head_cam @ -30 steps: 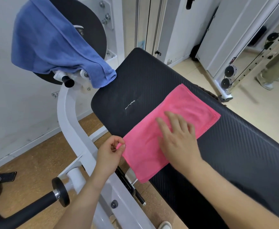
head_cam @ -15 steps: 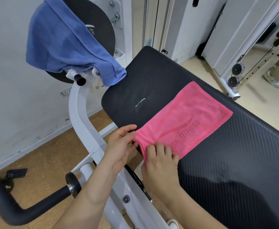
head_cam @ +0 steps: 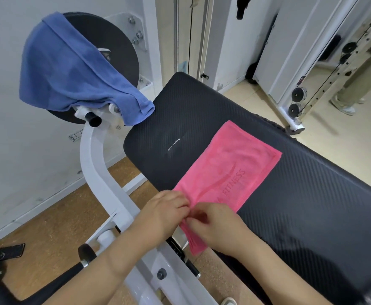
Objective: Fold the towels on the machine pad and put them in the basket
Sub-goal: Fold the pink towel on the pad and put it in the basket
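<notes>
At the pad's near-left edge: pink towel (head_cam: pixel 230 172), one, folded into a long strip. It lies flat across the black pad (head_cam: pixel 301 205), with its near end hanging over that edge.

Left hand (head_cam: pixel 164 210): fingers curled, pinching the hanging end at its left side. Right hand (head_cam: pixel 219 227): fingers curled, pinching the same end just beside the left. The two hands touch over the cloth.

Blue towel (head_cam: pixel 70 71), one, unfolded. It is draped over the black disc (head_cam: pixel 114 40) off the pad's far-left corner, and its lower tip touches the pad there. White frame (head_cam: pixel 96 159), one, carries the disc and the pad. Phone (head_cam: pixel 12 249), one, lies on the floor at left. Basket: none in view.

Count: towels two, hands two, pad one.

Likely step: bringing the near end over for another fold. Risks, as judged:
- With both grips so close together, the outer corners may sag and the fold may land crooked.
- A sideways pull could drag the strip off the edge.
- The blue towel hangs loose and could slip to the floor if the frame is jolted.
</notes>
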{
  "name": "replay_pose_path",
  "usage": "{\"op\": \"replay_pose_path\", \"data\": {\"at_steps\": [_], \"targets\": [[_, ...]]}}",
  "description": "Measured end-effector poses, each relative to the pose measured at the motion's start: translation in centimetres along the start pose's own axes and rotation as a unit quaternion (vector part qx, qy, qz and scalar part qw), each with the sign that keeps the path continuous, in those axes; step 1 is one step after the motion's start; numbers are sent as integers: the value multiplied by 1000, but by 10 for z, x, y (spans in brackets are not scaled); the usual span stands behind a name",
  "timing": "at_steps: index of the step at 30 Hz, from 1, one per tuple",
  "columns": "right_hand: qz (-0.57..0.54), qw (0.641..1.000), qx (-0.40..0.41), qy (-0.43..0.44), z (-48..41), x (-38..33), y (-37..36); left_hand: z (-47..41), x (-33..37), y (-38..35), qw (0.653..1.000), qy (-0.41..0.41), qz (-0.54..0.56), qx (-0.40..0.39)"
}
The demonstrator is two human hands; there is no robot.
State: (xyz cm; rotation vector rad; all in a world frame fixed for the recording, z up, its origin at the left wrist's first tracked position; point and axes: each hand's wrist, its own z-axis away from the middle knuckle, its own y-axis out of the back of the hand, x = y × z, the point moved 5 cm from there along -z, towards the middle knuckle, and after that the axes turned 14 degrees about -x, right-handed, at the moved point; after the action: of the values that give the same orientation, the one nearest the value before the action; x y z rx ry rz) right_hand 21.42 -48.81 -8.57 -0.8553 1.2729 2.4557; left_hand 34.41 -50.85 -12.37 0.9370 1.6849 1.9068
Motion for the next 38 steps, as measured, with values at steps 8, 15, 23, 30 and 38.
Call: {"op": "replay_pose_path", "data": {"at_steps": [8,15,23,30,38], "targets": [[302,940,147,-64,6,39,34,22,14,4,984,-46,-29,-172],[229,966,120,-24,11,43,32,-16,16,47,940,-20,90,-329],[12,986,157,-46,33,22,63,-103,14,93,966,-13,54,-251],[41,966,229,-111,21,43,83,-121,-31,85,923,118,352,-98],[75,949,269,-144,12,51,82,-119,-35,62,897,194,396,10]]}}
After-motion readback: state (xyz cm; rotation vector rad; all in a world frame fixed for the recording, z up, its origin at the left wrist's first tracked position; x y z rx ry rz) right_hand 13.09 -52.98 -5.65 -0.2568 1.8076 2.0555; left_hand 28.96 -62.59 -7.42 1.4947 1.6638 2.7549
